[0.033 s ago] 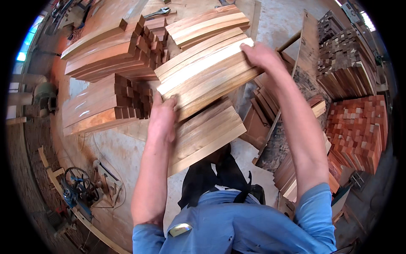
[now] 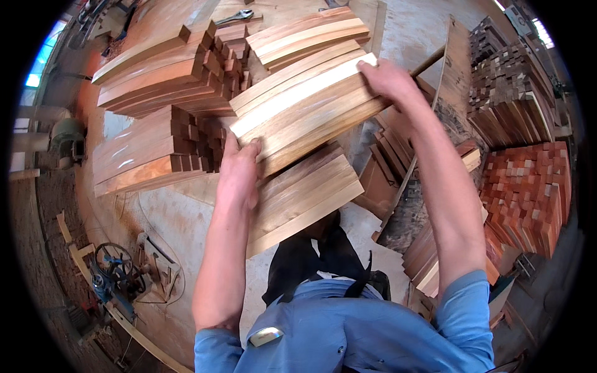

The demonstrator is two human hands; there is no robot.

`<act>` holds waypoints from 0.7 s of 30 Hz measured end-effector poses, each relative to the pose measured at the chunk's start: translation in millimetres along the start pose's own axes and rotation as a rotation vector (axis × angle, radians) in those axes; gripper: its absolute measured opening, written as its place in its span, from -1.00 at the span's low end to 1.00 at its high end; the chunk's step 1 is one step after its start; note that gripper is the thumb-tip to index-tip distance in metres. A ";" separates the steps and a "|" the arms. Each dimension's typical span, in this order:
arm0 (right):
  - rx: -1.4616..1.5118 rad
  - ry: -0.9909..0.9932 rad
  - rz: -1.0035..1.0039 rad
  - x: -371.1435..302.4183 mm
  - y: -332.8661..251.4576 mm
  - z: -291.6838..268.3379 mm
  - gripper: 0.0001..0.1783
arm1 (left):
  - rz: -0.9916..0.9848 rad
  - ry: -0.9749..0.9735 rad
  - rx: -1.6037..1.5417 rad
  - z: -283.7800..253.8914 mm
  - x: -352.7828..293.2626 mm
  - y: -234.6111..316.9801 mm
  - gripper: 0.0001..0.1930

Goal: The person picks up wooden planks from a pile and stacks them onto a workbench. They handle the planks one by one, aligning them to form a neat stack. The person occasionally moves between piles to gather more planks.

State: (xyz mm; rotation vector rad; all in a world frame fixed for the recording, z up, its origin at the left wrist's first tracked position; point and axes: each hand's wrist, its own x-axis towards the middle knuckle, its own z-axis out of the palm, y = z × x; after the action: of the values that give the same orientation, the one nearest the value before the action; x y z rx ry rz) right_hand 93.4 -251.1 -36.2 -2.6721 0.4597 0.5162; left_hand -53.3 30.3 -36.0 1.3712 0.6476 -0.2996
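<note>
Left hand point(image 2: 239, 168): clasping left end of long, pale-brown wooden boards point(image 2: 301, 109), frame centre.
Right hand point(image 2: 387, 81): gripping right end.
Progress: boards seemingly aligned, not released; tan wooden plank row point(image 2: 311, 199), lower centre, looks set.

Tan and cream striped boards point(image 2: 305, 102), reddish-brown planks point(image 2: 137, 149), red-brown patchwork wood stack point(image 2: 522, 193), blue shirt point(image 2: 398, 329), black trousers point(image 2: 289, 264)
</note>
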 end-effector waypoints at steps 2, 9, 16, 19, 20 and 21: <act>0.059 -0.018 -0.048 -26.2 -8.5 -19.7 -0.26 | 0.035 -0.018 -0.041 -5.5 -22.2 11.1 -0.46; 0.100 -0.203 -0.230 -112.8 -0.7 4.0 -0.25 | -0.036 0.112 0.005 -71.1 -102.9 -6.7 -0.29; 0.083 -0.200 -0.337 -155.5 -2.4 50.4 -0.28 | -0.100 0.213 -0.042 -107.8 -135.8 -62.9 -0.29; 0.062 -0.205 -0.336 -153.1 -1.6 55.3 -0.25 | -0.101 0.133 -0.032 -113.5 -133.2 -64.3 -0.33; 0.063 -0.197 -0.346 -152.1 -1.9 54.5 -0.24 | -0.096 0.101 -0.021 -115.0 -131.8 -62.0 -0.34; 0.062 -0.199 -0.348 -151.9 -2.6 54.9 -0.23 | -0.100 0.113 -0.016 -120.4 -129.5 -65.4 -0.35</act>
State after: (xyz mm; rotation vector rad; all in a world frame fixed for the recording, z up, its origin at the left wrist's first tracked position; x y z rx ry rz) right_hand -54.9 -189.1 -20.2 -2.5296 -0.0464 0.6387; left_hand -222.5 111.9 -20.3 1.3495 0.8120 -0.2977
